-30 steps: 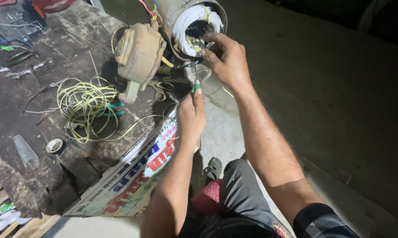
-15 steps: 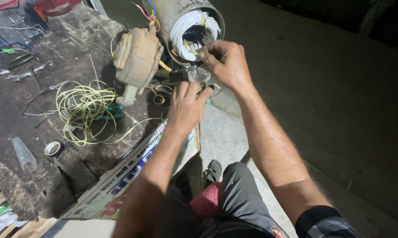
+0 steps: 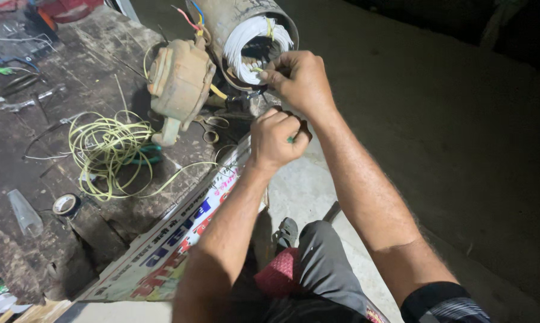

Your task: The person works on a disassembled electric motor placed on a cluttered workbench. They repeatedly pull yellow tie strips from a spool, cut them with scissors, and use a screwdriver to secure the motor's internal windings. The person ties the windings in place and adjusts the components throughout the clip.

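Observation:
A grey cylindrical motor body (image 3: 225, 21) lies on the workbench with its open end towards me, white windings (image 3: 249, 39) packed inside. My right hand (image 3: 300, 78) is at that opening, its fingertips pinched on the white winding at the rim. Just below it, my left hand (image 3: 276, 139) is curled into a fist around a thin green-handled tool (image 3: 291, 139); only a small piece of the tool shows. The two hands almost touch.
A rusty motor end cover (image 3: 180, 84) stands left of the motor body. A tangle of yellow wire (image 3: 108, 149), scissors (image 3: 213, 128), a tape roll (image 3: 65, 204) and a clear plastic cup (image 3: 25, 212) lie on the dark bench. A printed banner (image 3: 168, 251) hangs over its edge.
My left hand has risen from below the motor to a fist just under my right hand. The right hand stays at the windings.

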